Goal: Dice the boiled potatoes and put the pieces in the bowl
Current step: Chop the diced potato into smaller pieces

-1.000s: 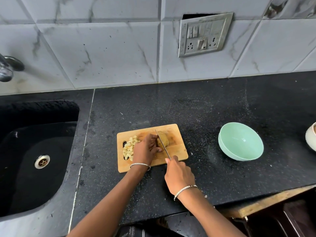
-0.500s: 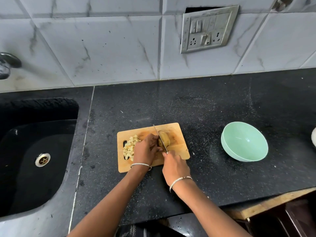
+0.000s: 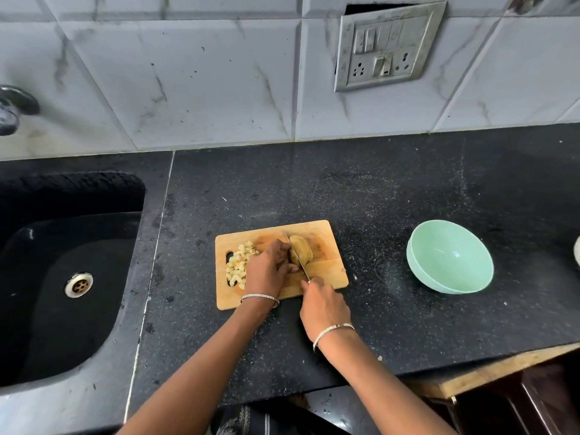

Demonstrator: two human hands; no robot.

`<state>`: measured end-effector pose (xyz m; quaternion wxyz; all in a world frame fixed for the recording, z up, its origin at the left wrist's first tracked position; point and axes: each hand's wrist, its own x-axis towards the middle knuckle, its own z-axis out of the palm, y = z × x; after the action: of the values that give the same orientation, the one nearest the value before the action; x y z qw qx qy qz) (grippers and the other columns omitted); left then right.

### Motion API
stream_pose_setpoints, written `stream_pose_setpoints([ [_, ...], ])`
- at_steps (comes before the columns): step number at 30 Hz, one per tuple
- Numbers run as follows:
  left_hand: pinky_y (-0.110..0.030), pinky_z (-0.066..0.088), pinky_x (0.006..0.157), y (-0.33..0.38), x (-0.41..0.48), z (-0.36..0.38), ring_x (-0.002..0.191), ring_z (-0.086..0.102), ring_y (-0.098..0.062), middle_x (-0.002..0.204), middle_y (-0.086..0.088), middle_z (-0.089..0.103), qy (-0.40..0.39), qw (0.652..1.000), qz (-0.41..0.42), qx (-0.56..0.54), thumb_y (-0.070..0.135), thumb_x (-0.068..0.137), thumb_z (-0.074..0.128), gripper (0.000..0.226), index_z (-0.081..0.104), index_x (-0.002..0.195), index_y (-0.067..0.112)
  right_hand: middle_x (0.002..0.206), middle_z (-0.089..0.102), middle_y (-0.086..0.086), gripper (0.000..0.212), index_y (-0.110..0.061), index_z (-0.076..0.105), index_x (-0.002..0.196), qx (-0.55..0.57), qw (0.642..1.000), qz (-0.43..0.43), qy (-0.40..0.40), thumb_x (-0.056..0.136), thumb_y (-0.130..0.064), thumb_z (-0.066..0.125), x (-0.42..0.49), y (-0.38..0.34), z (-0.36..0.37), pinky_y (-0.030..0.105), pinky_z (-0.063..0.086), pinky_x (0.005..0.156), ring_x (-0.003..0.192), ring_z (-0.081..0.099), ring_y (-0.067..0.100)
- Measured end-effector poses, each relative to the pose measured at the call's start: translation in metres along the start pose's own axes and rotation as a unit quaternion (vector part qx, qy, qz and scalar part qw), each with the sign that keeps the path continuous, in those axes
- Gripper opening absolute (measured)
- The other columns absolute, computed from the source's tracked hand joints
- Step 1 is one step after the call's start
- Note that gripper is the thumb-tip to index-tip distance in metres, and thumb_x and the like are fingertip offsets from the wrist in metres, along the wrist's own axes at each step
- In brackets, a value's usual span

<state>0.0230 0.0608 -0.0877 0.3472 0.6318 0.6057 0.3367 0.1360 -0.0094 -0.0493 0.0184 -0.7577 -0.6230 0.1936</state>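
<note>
A wooden cutting board (image 3: 326,271) lies on the black counter. On it sits a boiled potato (image 3: 303,252), steadied from the left by the curled fingers of my left hand (image 3: 266,271). My right hand (image 3: 324,309) grips the handle of a knife (image 3: 298,260); its blade runs across the potato's left part. A heap of diced potato pieces (image 3: 240,263) lies on the board's left end, partly hidden behind my left hand. The mint-green bowl (image 3: 450,257) stands to the right of the board with nothing visible inside.
A black sink (image 3: 62,277) with a metal drain opens at the left, a tap (image 3: 14,106) above it. The tiled wall holds a switch plate (image 3: 384,47). A pale vessel's edge (image 3: 577,251) shows at the far right. The counter's front edge is near my arms.
My right hand has slid the knife forward across the potato, closer to the board. My left hand stays on the potato. The view has shifted slightly.
</note>
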Motion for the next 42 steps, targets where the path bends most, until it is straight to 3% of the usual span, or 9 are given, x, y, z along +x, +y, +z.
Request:
stream_pose_setpoints([
  [4, -0.02, 0.056, 0.081, -0.002, 0.0, 0.0, 0.079, 0.07, -0.002, 0.098, -0.002, 0.072, 0.0, 1.0, -0.001, -0.008, -0.002, 0.079, 0.073, 0.033, 0.061, 0.107, 0.009, 0.11, 0.066, 0.011, 0.041, -0.012, 0.049, 0.115, -0.007, 1.0, 0.006, -0.027, 0.106, -0.042, 0.023, -0.028, 0.017, 0.001, 0.038, 0.049, 0.07, 0.104, 0.065, 0.034],
  [10, -0.016, 0.053, 0.085, 0.002, 0.0, -0.003, 0.087, 0.067, -0.001, 0.098, 0.002, 0.072, -0.012, 1.0, -0.013, -0.018, 0.005, 0.072, 0.081, 0.041, 0.064, 0.109, 0.01, 0.11, 0.064, 0.012, 0.045, -0.014, 0.054, 0.11, 0.003, 0.997, 0.018, -0.074, 0.105, -0.044, 0.021, -0.066, 0.038, -0.037, 0.04, 0.047, 0.076, 0.104, 0.062, 0.035],
  [15, -0.011, 0.051, 0.083, 0.005, -0.003, -0.004, 0.089, 0.066, 0.002, 0.094, 0.008, 0.07, -0.002, 0.999, -0.024, -0.039, 0.007, 0.068, 0.084, 0.043, 0.066, 0.106, 0.013, 0.099, 0.062, 0.01, 0.044, -0.015, 0.053, 0.103, 0.033, 0.999, 0.003, -0.032, 0.105, -0.044, 0.02, -0.053, 0.028, -0.063, 0.037, 0.042, 0.068, 0.094, 0.062, 0.035],
  [21, -0.016, 0.054, 0.082, 0.008, -0.009, -0.005, 0.085, 0.066, 0.007, 0.087, 0.01, 0.07, 0.01, 0.993, -0.058, -0.102, -0.001, 0.069, 0.082, 0.038, 0.068, 0.101, 0.013, 0.107, 0.064, 0.014, 0.041, -0.011, 0.05, 0.11, 0.049, 0.999, -0.011, -0.021, 0.105, -0.041, 0.023, -0.029, 0.008, -0.032, 0.038, 0.038, 0.067, 0.101, 0.062, 0.039],
  [25, -0.021, 0.056, 0.083, 0.009, -0.01, -0.004, 0.084, 0.068, 0.002, 0.085, 0.008, 0.071, 0.024, 0.991, -0.068, -0.11, 0.0, 0.07, 0.082, 0.034, 0.07, 0.099, 0.014, 0.108, 0.065, 0.014, 0.04, -0.013, 0.048, 0.11, 0.055, 0.998, 0.001, -0.013, 0.105, -0.042, 0.023, -0.026, 0.008, -0.019, 0.04, 0.039, 0.068, 0.102, 0.062, 0.039],
  [33, -0.03, 0.056, 0.087, 0.005, -0.006, -0.002, 0.086, 0.07, -0.008, 0.094, -0.001, 0.075, 0.022, 0.997, -0.052, -0.059, 0.005, 0.071, 0.082, 0.034, 0.074, 0.104, 0.007, 0.106, 0.065, 0.013, 0.039, -0.013, 0.048, 0.109, 0.056, 0.998, 0.0, -0.014, 0.105, -0.043, 0.023, -0.022, 0.006, -0.011, 0.04, 0.04, 0.067, 0.101, 0.062, 0.039],
  [42, -0.028, 0.055, 0.086, 0.008, -0.004, -0.002, 0.086, 0.069, -0.007, 0.094, 0.001, 0.075, 0.015, 0.999, -0.042, 0.019, 0.006, 0.075, 0.078, 0.021, 0.077, 0.096, 0.011, 0.109, 0.065, 0.012, 0.037, -0.012, 0.049, 0.111, 0.04, 0.999, 0.007, -0.017, 0.105, -0.04, 0.025, -0.015, 0.0, -0.011, 0.039, 0.039, 0.067, 0.102, 0.062, 0.038],
])
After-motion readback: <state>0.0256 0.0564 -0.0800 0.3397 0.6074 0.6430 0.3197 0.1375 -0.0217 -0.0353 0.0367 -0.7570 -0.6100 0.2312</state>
